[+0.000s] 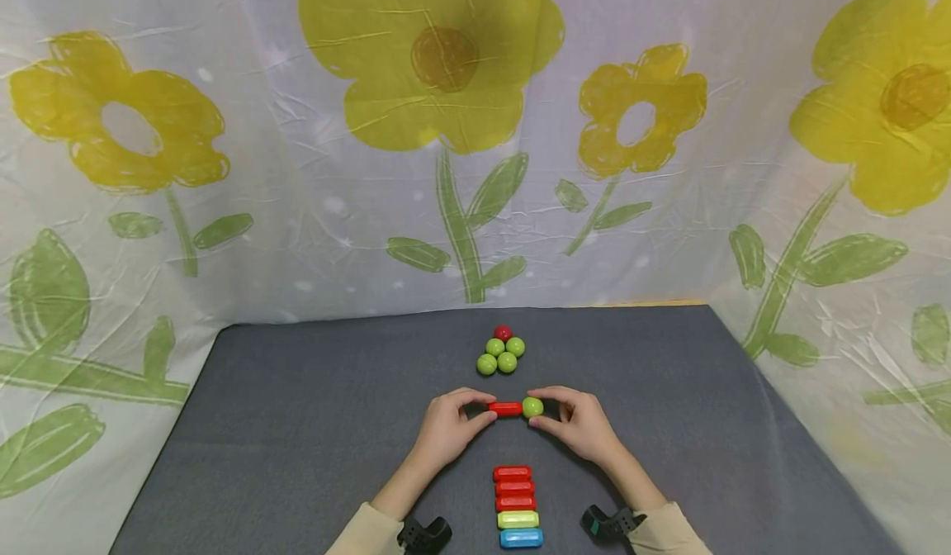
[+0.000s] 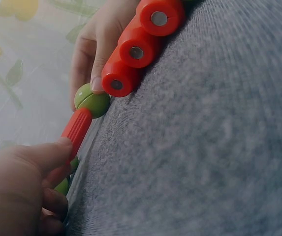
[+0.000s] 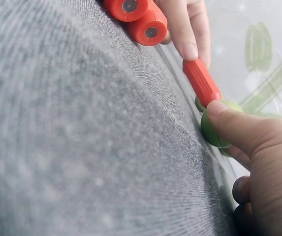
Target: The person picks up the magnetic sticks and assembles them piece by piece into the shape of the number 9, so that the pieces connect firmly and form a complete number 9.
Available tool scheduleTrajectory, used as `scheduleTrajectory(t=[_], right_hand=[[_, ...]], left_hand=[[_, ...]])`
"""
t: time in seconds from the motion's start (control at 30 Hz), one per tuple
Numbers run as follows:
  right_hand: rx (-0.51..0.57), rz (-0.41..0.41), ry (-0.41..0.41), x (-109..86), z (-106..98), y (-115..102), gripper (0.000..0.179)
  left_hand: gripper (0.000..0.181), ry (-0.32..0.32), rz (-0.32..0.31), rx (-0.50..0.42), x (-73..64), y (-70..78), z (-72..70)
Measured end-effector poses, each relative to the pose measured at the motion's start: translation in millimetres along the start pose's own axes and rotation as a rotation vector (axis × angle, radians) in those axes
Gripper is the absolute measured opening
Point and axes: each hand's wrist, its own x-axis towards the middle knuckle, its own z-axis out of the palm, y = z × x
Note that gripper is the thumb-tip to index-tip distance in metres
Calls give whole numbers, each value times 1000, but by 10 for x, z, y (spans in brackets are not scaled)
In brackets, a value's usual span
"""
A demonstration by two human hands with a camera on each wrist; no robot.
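Observation:
My left hand pinches one end of a red magnetic rod between thumb and fingers. A green ball sits against the rod's right end, and my right hand pinches that ball. Rod and ball lie in one line between the two hands. In the left wrist view the ridged red rod meets the green ball, which has a seam. From the right wrist view, my right thumb presses on the green ball, and the left fingertips are at the rod's far end.
Beyond the hands, several green balls and one red ball sit grouped on the grey cloth. Nearer, a column holds red rods, a yellow-green rod and a blue rod. A flowered curtain stands behind the table.

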Motion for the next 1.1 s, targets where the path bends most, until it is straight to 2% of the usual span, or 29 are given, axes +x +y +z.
scheduleTrajectory(t=[0.77, 0.97, 1.1], right_hand=[[-1, -5, 2, 33, 5, 29, 39], [0, -6, 1, 21, 9, 13, 39], [4, 1, 2, 8, 7, 1, 38]], left_hand=[[18, 15, 1, -26, 15, -21, -15], [22, 72, -19, -95, 35, 1, -49], [24, 119, -40, -100, 101, 37, -98]])
